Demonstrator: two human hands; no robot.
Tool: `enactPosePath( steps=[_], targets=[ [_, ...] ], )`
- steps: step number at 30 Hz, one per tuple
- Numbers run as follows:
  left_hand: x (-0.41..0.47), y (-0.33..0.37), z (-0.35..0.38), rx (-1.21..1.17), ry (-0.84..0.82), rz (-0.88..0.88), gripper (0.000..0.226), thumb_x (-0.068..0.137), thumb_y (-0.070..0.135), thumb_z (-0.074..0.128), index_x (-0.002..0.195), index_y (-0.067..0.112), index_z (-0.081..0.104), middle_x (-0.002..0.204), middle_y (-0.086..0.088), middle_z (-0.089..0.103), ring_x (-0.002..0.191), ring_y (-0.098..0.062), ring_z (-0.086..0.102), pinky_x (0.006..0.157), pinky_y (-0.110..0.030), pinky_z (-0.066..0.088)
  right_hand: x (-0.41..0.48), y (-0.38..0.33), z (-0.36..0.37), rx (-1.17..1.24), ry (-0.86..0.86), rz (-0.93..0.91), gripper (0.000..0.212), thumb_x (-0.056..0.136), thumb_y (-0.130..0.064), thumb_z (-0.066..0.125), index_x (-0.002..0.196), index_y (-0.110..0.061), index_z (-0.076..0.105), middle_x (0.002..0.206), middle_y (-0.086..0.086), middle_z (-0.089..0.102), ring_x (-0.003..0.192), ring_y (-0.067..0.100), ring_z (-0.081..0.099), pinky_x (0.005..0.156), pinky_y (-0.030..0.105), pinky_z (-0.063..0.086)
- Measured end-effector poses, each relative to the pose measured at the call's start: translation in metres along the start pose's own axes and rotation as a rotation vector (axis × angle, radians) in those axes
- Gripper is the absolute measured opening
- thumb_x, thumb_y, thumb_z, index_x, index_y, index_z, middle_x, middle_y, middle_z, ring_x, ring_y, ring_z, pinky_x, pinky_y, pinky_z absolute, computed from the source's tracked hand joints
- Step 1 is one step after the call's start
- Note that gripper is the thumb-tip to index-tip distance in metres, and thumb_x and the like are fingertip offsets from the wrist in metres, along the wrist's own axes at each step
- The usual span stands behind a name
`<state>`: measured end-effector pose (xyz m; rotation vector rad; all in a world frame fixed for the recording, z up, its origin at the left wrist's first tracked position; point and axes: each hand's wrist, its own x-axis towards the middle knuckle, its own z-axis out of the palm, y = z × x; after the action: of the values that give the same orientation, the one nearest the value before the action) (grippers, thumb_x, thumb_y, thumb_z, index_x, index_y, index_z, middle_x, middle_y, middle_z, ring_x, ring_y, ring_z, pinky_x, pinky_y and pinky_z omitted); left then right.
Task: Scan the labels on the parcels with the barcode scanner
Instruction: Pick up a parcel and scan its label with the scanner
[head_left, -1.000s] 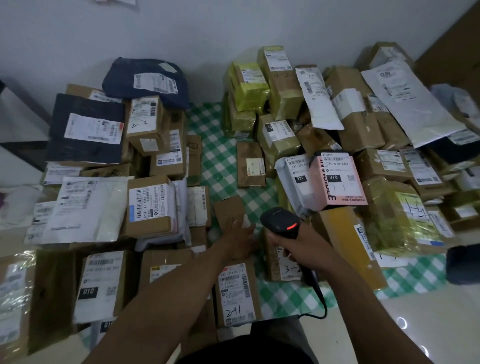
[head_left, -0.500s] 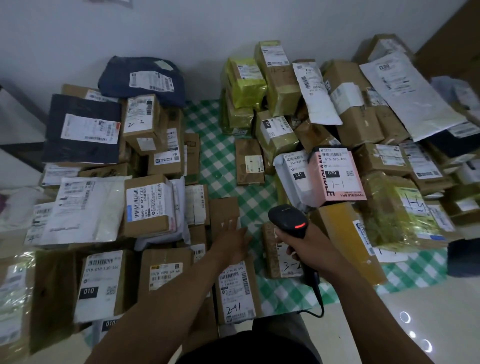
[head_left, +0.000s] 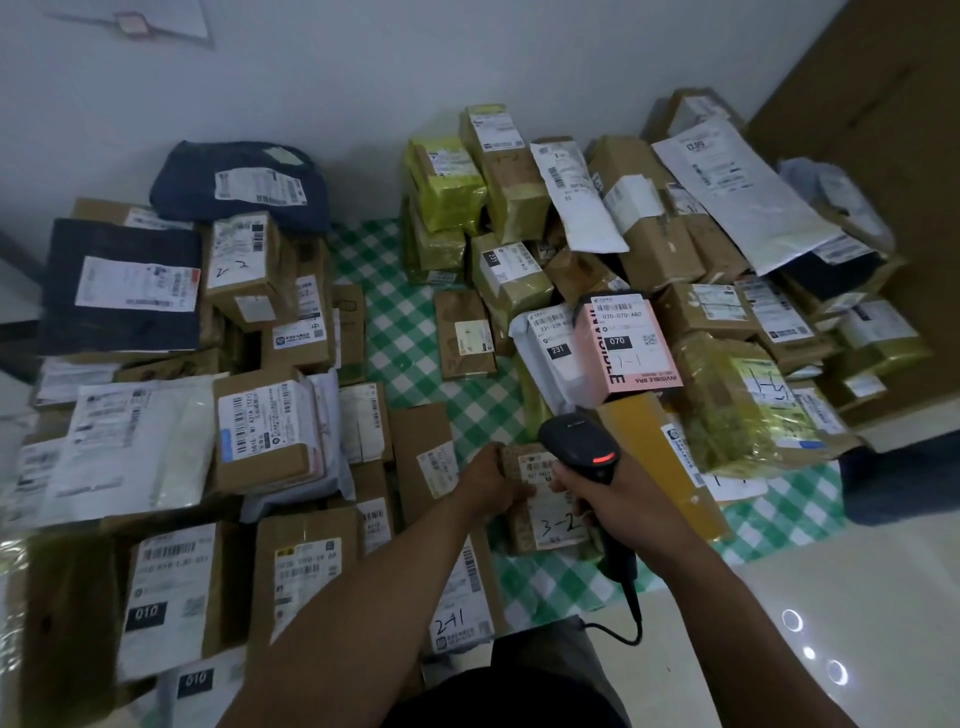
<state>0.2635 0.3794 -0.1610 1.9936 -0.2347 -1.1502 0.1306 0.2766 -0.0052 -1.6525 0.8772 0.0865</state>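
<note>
— Fingers (head_left: 566, 483) of my right hand (head_left: 623, 501) are curled round the handle of the barcode scanner (head_left: 579, 441), a full grip.
— Which way does it lie?
— Its long axis runs from me outward: handle and cable (head_left: 621, 631) at my end, head at the far end, nose aimed away and slightly left, a red light glowing on its back. It hangs over the far end of the parcel marked 3-2 (head_left: 522, 530).
— And your other hand?
— My left hand (head_left: 491, 486) grips that parcel's left edge, fingers bent over its top face beside the label (head_left: 537, 462). The parcel lies on the green checked cloth (head_left: 410, 332), with a yellow parcel (head_left: 660, 457) just to its right and a pink box (head_left: 623, 343) beyond.
</note>
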Motion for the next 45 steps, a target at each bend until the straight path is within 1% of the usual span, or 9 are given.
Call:
enactPosePath(
  steps=[2, 7, 11, 19, 24, 26, 31, 39, 45],
  targets=[
    [-0.004, 0.001, -0.008, -0.045, 0.012, 0.026, 0.059, 0.079, 0.009, 0.086, 0.128, 0.012, 0.053, 0.122, -0.011, 0.069, 0.102, -0.02, 0.066, 0.069, -0.021, 0.054, 0.0, 0.0, 0.0, 0.008, 0.001, 0.009, 0.014, 0.096, -0.017, 0.071, 0.109, -0.013, 0.068, 0.091, 0.011, 0.077, 0.061, 0.011, 0.062, 0.059, 0.027, 0.052],
    [-0.03, 0.009, -0.032, -0.177, -0.009, 0.048, 0.068, 0.075, 0.006, 0.089, 0.131, 0.016, 0.052, 0.119, -0.008, 0.069, 0.106, -0.022, 0.068, 0.088, -0.044, 0.061, 0.004, 0.0, -0.001, 0.033, -0.009, 0.013, 0.015, 0.096, -0.019, 0.071, 0.109, -0.011, 0.067, 0.092, 0.016, 0.075, 0.059, 0.011, 0.061, 0.06, 0.028, 0.051],
    [-0.064, 0.009, -0.059, -0.328, 0.009, 0.103, 0.069, 0.077, 0.008, 0.088, 0.132, 0.027, 0.051, 0.112, 0.007, 0.066, 0.098, -0.008, 0.066, 0.062, -0.023, 0.059, 0.003, -0.003, 0.0, 0.013, 0.041, -0.026, 0.018, 0.097, -0.022, 0.07, 0.113, -0.019, 0.064, 0.075, 0.004, 0.073, 0.062, 0.01, 0.065, 0.064, 0.031, 0.053],
    [-0.116, 0.009, -0.099, -0.501, 0.178, 0.226, 0.067, 0.072, 0.012, 0.091, 0.122, 0.043, 0.058, 0.114, 0.018, 0.071, 0.098, 0.005, 0.068, 0.079, -0.025, 0.059, -0.002, -0.025, 0.023, -0.045, 0.048, -0.172, 0.024, 0.095, -0.036, 0.071, 0.117, -0.037, 0.06, 0.102, -0.017, 0.068, 0.095, 0.001, 0.063, 0.072, 0.022, 0.046],
    [-0.136, 0.02, -0.091, -0.449, 0.284, 0.314, 0.061, 0.079, 0.03, 0.087, 0.125, 0.049, 0.052, 0.106, 0.035, 0.06, 0.104, 0.013, 0.058, 0.068, -0.006, 0.045, -0.003, -0.033, 0.03, 0.061, 0.051, -0.221, 0.023, 0.097, -0.029, 0.069, 0.119, -0.035, 0.066, 0.108, -0.012, 0.076, 0.101, 0.005, 0.071, 0.08, 0.032, 0.059],
    [-0.141, 0.017, -0.081, -0.456, 0.28, 0.343, 0.072, 0.078, 0.038, 0.086, 0.135, 0.052, 0.045, 0.118, 0.032, 0.06, 0.113, 0.015, 0.055, 0.078, -0.006, 0.046, -0.004, -0.037, 0.029, 0.104, 0.055, -0.246, 0.025, 0.097, -0.026, 0.069, 0.122, -0.029, 0.067, 0.107, -0.011, 0.077, 0.098, 0.005, 0.072, 0.074, 0.027, 0.061],
    [-0.15, 0.015, -0.076, -0.584, 0.198, 0.372, 0.077, 0.076, 0.038, 0.086, 0.126, 0.076, 0.041, 0.136, 0.032, 0.058, 0.135, -0.001, 0.05, 0.109, -0.037, 0.048, -0.006, -0.044, 0.03, 0.142, 0.062, -0.242, 0.027, 0.097, -0.028, 0.069, 0.123, -0.031, 0.066, 0.105, -0.015, 0.077, 0.095, 0.0, 0.071, 0.069, 0.022, 0.056],
    [-0.145, 0.009, -0.081, -0.559, 0.205, 0.397, 0.087, 0.086, 0.028, 0.081, 0.149, 0.057, 0.027, 0.143, 0.022, 0.054, 0.121, 0.012, 0.054, 0.088, -0.018, 0.055, -0.006, -0.051, 0.032, 0.19, 0.033, -0.197, 0.024, 0.098, -0.028, 0.069, 0.122, -0.028, 0.068, 0.107, -0.008, 0.078, 0.1, 0.009, 0.073, 0.073, 0.031, 0.063],
    [-0.132, 0.013, -0.084, -0.605, 0.22, 0.36, 0.071, 0.094, 0.02, 0.073, 0.143, 0.056, 0.037, 0.132, 0.018, 0.066, 0.116, 0.002, 0.063, 0.085, -0.025, 0.058, -0.008, -0.06, 0.029, 0.112, -0.005, -0.224, 0.015, 0.098, -0.027, 0.068, 0.112, -0.033, 0.07, 0.099, -0.013, 0.079, 0.091, 0.005, 0.074, 0.076, 0.031, 0.063]
  ],
)
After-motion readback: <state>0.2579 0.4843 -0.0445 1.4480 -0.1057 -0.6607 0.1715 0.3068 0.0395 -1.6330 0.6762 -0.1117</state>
